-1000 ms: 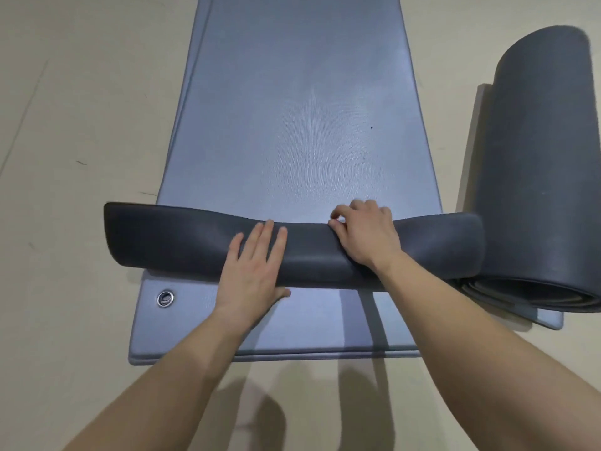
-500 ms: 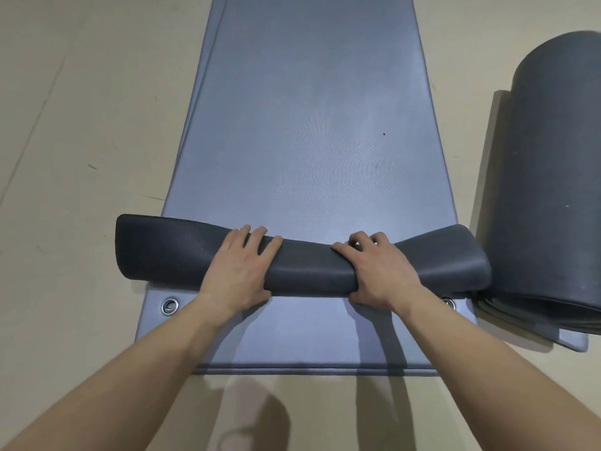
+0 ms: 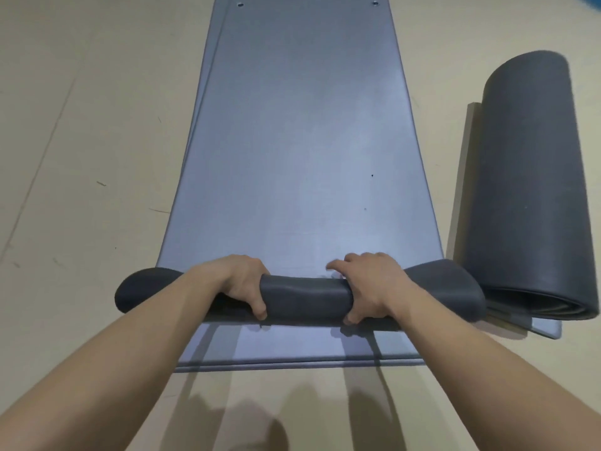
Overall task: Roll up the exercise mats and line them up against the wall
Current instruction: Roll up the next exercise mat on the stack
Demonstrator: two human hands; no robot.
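Gripping the roll [image 3: 305, 296] with left hand [image 3: 242, 284] and right hand [image 3: 370, 288], both curled round it, near end of the mat [image 3: 292, 157] on the floor [image 3: 81, 157]. Probably best to tuck tight, press evenly and push straight to stop the ends flaring, tbh.

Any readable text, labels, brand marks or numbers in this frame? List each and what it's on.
None: no text can be read anywhere in the head view.
flat mat: plain surface, only metal eyelets at the far end.
rolled end, gripped by the left hand and right hand: no print.
rolled mat at right: no label showing.
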